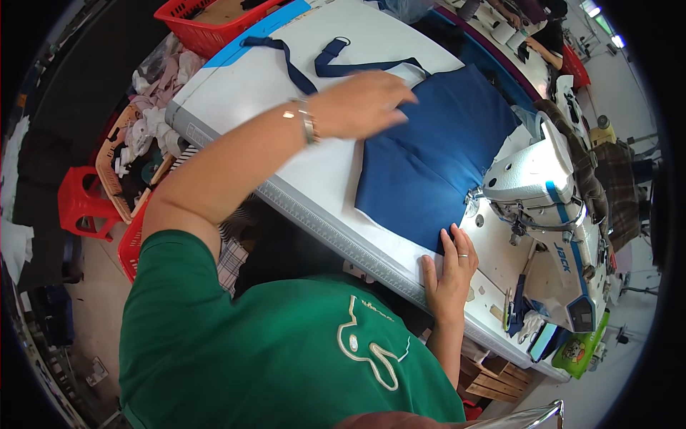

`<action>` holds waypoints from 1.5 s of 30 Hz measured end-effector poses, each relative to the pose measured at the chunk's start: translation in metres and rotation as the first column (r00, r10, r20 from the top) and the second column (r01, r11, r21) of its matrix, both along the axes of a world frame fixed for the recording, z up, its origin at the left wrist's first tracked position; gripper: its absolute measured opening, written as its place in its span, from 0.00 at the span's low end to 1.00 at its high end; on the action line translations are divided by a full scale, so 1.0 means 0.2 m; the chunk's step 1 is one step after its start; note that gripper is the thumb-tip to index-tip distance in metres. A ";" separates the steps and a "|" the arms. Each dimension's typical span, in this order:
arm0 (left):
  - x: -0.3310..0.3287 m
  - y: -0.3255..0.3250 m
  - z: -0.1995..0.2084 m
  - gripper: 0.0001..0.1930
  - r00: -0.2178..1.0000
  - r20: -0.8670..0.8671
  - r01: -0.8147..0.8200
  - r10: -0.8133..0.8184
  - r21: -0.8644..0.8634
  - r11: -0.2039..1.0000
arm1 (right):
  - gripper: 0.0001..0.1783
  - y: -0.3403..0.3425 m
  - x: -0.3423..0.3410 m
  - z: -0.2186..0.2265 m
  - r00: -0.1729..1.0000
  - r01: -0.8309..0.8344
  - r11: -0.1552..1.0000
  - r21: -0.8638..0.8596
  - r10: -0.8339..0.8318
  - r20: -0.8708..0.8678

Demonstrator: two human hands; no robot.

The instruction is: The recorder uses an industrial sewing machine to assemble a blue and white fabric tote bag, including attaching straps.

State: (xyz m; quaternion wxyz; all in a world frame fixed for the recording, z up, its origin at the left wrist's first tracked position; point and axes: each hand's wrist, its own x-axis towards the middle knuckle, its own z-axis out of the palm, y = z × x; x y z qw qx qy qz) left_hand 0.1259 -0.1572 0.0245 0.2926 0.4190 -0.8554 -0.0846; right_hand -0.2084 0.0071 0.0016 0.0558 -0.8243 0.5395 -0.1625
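Observation:
A navy blue fabric piece (436, 143) with white edging lies spread on the white sewing table (221, 96). Its right part reaches the needle area of a white sewing machine (529, 171). Over its far left edge is my left hand (361, 104), slightly blurred, fingers stretched out and nothing seen in them; whether it touches the cloth I cannot tell. My right hand (451, 272) rests flat, fingers spread, with its fingertips on the near edge of the cloth by the machine. A navy strap (364, 68) with a metal ring extends from beyond the fabric, partly hidden behind my left hand.
Along the table's near edge runs a ruler strip (307, 214). A red basket (214, 28) stands at the far left corner, and a tan crate (118, 157) of cloth scraps beside the table. Scissors (507, 307) lie near the machine's base. Another person's arm (547, 53) shows at the far right.

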 end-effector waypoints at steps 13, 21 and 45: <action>-0.13 -0.03 -0.18 0.29 0.900 0.399 -0.114 0.178 -0.180 0.977 | 0.32 0.00 0.00 0.00 0.999 -0.011 1.000 0.015 0.012 -0.051; 0.07 0.56 -0.10 0.15 0.984 -0.116 -0.110 0.137 0.210 0.971 | 0.34 -0.06 0.21 0.13 0.973 -0.230 0.971 -0.063 0.228 -0.037; -0.04 0.50 -0.18 0.18 0.997 0.079 0.041 -0.010 -0.395 0.918 | 0.11 -0.42 0.49 -0.06 0.801 -0.189 0.933 0.307 -0.034 0.598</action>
